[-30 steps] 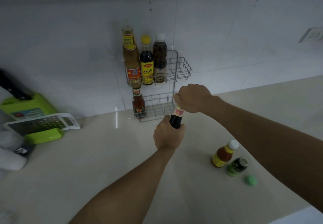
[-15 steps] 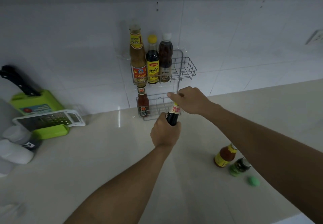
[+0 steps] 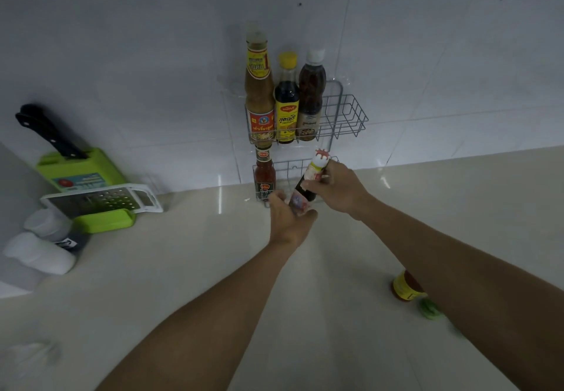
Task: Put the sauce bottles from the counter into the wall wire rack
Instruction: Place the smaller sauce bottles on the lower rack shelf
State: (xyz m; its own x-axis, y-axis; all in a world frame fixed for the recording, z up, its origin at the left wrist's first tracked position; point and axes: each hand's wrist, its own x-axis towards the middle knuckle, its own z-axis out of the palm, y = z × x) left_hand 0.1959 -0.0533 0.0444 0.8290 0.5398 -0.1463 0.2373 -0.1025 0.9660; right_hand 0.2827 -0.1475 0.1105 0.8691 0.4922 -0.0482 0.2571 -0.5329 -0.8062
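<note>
A two-tier wire rack point(image 3: 351, 115) hangs on the tiled wall. Its upper tier holds three tall bottles point(image 3: 287, 100); a small red sauce bottle point(image 3: 265, 176) stands at the left of the lower tier. I hold a dark sauce bottle point(image 3: 308, 184) with a white cap, tilted, right in front of the lower tier. My left hand point(image 3: 288, 219) grips its base and my right hand point(image 3: 338, 187) grips its neck. An orange sauce bottle point(image 3: 404, 288) and a green-capped jar point(image 3: 430, 311) sit on the counter, partly hidden by my right forearm.
A green knife block point(image 3: 79, 173) with a black-handled knife and a white grater point(image 3: 103, 199) stand at the left by the wall. White containers point(image 3: 39, 253) lie at the far left. The pale counter point(image 3: 189, 268) runs to the wall.
Both hands carried the dark bottle forward to the rack's lower tier and tilted it. My right hand slid off the cap down to the neck, baring the white cap.
</note>
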